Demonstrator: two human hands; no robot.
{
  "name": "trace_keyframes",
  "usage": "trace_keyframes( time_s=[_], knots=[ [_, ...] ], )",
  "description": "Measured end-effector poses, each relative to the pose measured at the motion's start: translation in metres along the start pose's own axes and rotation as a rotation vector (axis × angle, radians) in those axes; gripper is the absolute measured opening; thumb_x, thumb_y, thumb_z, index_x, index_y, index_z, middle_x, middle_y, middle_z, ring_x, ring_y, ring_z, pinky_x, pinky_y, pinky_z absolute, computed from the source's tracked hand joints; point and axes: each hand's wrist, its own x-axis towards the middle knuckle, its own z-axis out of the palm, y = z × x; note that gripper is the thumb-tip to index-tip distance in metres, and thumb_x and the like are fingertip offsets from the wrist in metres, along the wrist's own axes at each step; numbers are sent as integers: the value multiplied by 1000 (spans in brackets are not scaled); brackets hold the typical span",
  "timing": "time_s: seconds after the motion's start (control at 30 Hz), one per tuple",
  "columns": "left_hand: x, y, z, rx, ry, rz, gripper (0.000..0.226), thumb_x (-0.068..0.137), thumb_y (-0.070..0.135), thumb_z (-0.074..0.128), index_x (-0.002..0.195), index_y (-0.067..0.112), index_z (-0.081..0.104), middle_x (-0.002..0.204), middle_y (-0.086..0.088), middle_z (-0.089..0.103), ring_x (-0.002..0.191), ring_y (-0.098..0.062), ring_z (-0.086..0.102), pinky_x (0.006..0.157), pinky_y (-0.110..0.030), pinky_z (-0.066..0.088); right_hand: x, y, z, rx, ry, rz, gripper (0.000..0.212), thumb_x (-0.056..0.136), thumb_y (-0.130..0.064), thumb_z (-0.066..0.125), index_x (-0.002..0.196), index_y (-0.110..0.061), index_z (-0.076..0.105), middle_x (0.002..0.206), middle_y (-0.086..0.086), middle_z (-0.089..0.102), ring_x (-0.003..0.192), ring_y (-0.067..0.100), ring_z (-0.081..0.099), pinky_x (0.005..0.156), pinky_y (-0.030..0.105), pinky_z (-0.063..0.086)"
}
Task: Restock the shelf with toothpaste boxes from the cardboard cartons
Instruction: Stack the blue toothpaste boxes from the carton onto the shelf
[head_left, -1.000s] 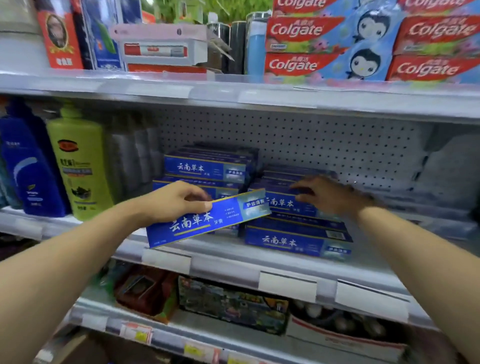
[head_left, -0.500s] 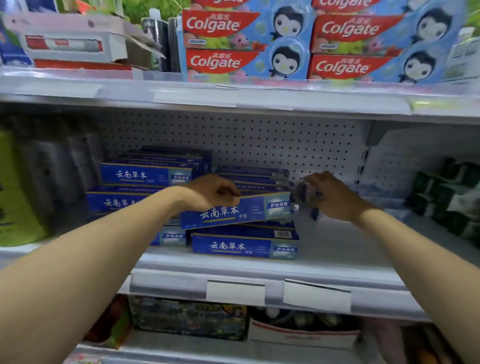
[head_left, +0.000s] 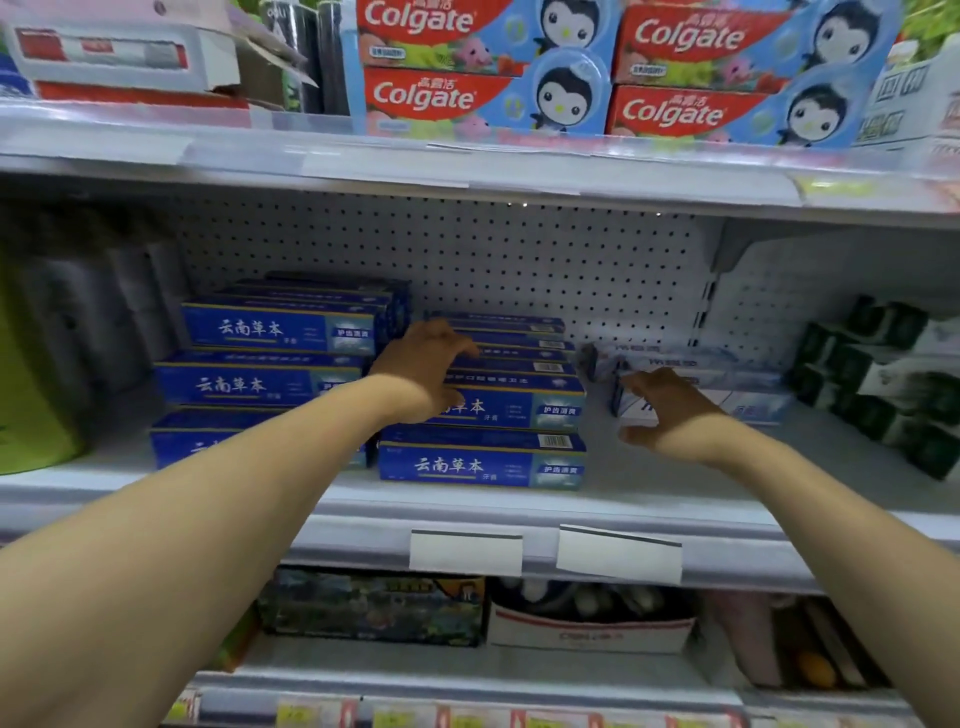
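Our left hand (head_left: 423, 364) lies flat, fingers extended, atop the glossy blue toothpaste box (head_left: 511, 408) now resting on the middle stack on the shelf (head_left: 675, 488), no longer held. Right hand (head_left: 670, 410), loosely spread, has shifted beside pale boxes (head_left: 727, 384).

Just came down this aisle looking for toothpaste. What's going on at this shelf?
A person is restocking it. Their left hand rests on the top blue toothpaste box of the right-hand stack, setting it in place. Their right hand reaches toward the pale boxes beside it. A taller blue stack stands to the left.
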Motion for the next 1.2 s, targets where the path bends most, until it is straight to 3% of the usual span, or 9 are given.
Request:
trace_keyframes(
  time_s=[0.27, 0.33, 0.53, 0.67, 0.77, 0.97, 1.2],
  knots=[
    [-61, -29, -37, 23, 46, -29, 56, 83, 28, 69, 133, 24, 46, 137, -7, 42, 127, -27, 39, 102, -42, 40, -39, -62, -8, 14, 67, -125, 53, 86, -20, 65, 133, -10, 43, 130, 9, 49, 117, 26, 47, 88, 26, 38],
    [-84, -39, -46, 41, 52, -55, 56, 82, 28, 69, 133, 22, 46, 135, -7, 44, 124, -28, 40, 100, -43, 41, -48, -83, -5, 5, 72, -137, 56, 85, -25, 67, 133, -9, 44, 131, 12, 50, 117, 27, 49, 92, 31, 40],
    [-166, -81, -68, 94, 10, -148, 56, 83, 30, 68, 133, 23, 44, 136, -8, 37, 128, -27, 30, 101, -45, 38, -72, -156, 16, -39, -2, -245, 72, 85, -32, 66, 145, -15, 29, 145, 13, 29, 135, 29, 27, 108, 36, 30],
    [-230, -114, -73, 111, 1, -260, 54, 82, 28, 67, 131, 22, 46, 130, -9, 42, 123, -28, 34, 100, -42, 38, -89, -210, 40, -35, -61, -354, 72, 87, -32, 65, 146, -16, 26, 150, 9, 23, 140, 28, 19, 112, 41, 26],
    [-284, -140, -68, 85, -28, -370, 55, 80, 26, 69, 130, 18, 47, 128, -10, 46, 123, -28, 39, 98, -34, 37, -103, -255, 63, -45, -109, -453, 70, 88, -33, 63, 145, -16, 28, 148, 9, 26, 136, 28, 24, 109, 42, 28],
    [-394, -189, -40, 49, -125, -623, 57, 79, 28, 69, 130, 17, 47, 128, -13, 48, 119, -31, 44, 97, -33, 39, -127, -337, 127, -44, -193, -663, 67, 83, -30, 68, 140, -14, 37, 140, 11, 37, 131, 26, 32, 106, 29, 24],
    [-505, -227, 12, -45, -204, -891, 51, 81, 23, 67, 128, 18, 48, 126, -12, 47, 118, -30, 44, 92, -36, 42, -141, -404, 215, -60, -399, -795, 66, 82, -28, 68, 139, -15, 39, 133, 12, 38, 124, 30, 37, 104, 33, 30]
  ],
)
